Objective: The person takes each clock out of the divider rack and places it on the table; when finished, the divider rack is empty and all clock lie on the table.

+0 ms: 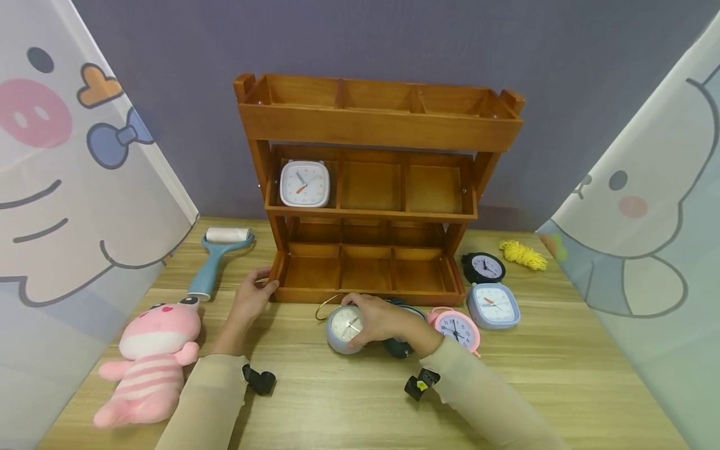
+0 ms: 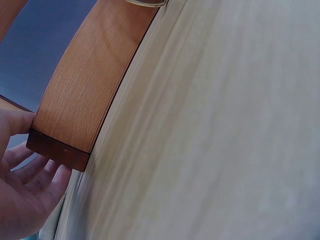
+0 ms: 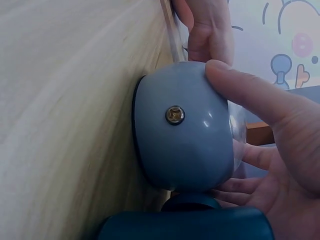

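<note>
On the table in front of the wooden shelf (image 1: 365,294), my right hand (image 1: 379,319) grips a grey-blue round alarm clock (image 1: 337,340). The thumb lies along the near side of its body (image 3: 175,145) in the right wrist view, and the other fingers are partly hidden behind it. A thin gold handle loops out behind this clock. My left hand (image 1: 253,297) holds the lower left end of the shelf, thumb on one side and fingers against the end piece (image 2: 60,150). Close by the right hand is a dark teal clock (image 1: 399,347), partly covered by it.
A white square clock (image 1: 305,184) sits in the shelf's middle tier, left compartment. Right of the hands are a pink clock (image 1: 457,328), a blue square clock (image 1: 494,306), a black clock (image 1: 485,267) and yellow cord (image 1: 523,255). Leftward lie a lint roller (image 1: 216,259) and pink plush toy (image 1: 152,369).
</note>
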Demonstrator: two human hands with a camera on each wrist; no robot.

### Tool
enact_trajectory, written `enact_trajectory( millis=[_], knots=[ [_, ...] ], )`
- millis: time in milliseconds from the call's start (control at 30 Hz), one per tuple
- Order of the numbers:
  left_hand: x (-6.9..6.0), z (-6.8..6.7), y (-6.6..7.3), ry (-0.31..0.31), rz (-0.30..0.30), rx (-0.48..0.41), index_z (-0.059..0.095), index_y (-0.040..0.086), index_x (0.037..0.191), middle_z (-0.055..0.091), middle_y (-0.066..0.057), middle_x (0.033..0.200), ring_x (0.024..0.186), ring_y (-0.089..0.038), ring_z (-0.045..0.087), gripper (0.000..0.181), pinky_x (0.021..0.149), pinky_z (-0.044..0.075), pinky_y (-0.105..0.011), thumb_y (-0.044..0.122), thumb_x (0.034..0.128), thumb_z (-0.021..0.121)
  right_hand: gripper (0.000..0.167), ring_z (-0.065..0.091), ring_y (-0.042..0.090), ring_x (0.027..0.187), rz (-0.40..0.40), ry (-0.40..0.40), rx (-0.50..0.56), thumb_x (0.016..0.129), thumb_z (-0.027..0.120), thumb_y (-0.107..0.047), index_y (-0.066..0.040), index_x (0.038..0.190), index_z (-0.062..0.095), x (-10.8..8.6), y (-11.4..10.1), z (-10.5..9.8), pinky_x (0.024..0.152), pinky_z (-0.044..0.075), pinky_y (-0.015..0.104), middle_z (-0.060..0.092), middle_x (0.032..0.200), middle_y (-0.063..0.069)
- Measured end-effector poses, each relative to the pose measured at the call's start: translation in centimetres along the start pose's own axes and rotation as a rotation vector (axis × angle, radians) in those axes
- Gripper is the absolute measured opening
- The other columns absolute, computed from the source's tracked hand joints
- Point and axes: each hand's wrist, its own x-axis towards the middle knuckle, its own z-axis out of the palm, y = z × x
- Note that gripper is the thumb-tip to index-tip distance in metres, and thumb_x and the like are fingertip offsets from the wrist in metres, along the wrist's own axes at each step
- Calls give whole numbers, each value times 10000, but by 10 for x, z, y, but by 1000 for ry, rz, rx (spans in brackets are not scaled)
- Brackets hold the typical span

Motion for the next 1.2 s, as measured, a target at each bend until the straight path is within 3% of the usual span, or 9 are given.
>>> enact_trajectory(
  millis=[233, 433, 533, 900, 1033, 1200],
  knots=[
    [1, 1, 1, 1, 7, 3, 372, -26, 1442, 431, -263, 1387, 1265, -386, 426, 492, 957, 428, -476, 136, 1006, 531, 762, 548, 250, 1033, 5, -17, -6, 708, 893, -314, -150, 1310, 456, 0, 0, -4, 821, 479, 372, 555, 1209, 83],
    [1, 2, 0, 4, 8, 5, 378, -25, 1440, 436, -269, 1381, 1261, -389, 432, 489, 957, 430, -476, 133, 1004, 534, 753, 483, 286, 1220, -16, 29, -22, 761, 857, -322, -85, 1366, 476, -2, -9, -17, 994, 397, 442, 515, 1333, 126],
    [2, 2, 0, 7, 9, 6, 384, -25, 1437, 441, -268, 1378, 1259, -385, 438, 486, 954, 436, -467, 134, 1004, 536, 723, 485, 298, 1231, -35, 64, -20, 801, 827, -313, -72, 1385, 475, -3, -18, -27, 994, 402, 448, 504, 1350, 123],
    [2, 2, -1, 22, 18, 7, 415, -29, 1411, 470, -264, 1358, 1245, -374, 460, 463, 916, 456, -415, 136, 1000, 550, 574, 525, 220, 1129, -125, 411, -40, 827, 809, -273, -127, 1323, 558, 8, -69, -77, 942, 442, 358, 535, 1263, 47],
    [1, 1, -1, 25, 8, 19, 411, -22, 1418, 468, -269, 1362, 1251, -377, 457, 469, 920, 452, -426, 144, 1001, 548, 558, 531, 242, 1128, -172, 522, -24, 849, 789, -248, -91, 1332, 556, 24, -86, -96, 945, 440, 326, 513, 1295, 71],
    [0, 2, 0, 19, -1, 24, 398, -22, 1425, 462, -272, 1361, 1246, -381, 452, 477, 917, 450, -434, 158, 1007, 539, 607, 467, 223, 1224, -147, 616, -51, 870, 764, -283, -103, 1390, 508, 53, -102, -112, 997, 384, 281, 433, 1387, 83]
  ],
)
